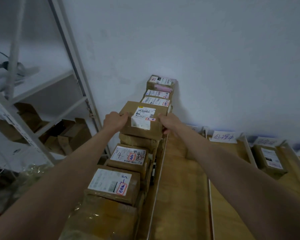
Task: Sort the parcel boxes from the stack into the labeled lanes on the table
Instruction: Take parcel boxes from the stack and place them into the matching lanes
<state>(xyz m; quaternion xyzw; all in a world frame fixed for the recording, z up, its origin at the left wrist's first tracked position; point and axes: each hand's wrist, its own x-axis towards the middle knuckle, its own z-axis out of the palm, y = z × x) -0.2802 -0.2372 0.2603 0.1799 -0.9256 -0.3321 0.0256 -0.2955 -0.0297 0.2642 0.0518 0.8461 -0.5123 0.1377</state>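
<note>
A taped brown box (102, 220) lies nearest, at the near end of the stack (128, 170) along the desk's (180, 187) left edge. Farther up, the left grip (115, 120) and right grip (169, 124) clasp a labeled parcel (143, 120) by its sides, fingers curled round its edges. Another box (268, 160) sits in the right lane, probably under a handwritten label (222, 137).

Dim bluish light, soft focus, edges warped

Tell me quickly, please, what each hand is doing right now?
Left hand: grips the left edge of the brown cardboard parcel box with a white shipping label.
Right hand: grips the same box's right edge.
</note>
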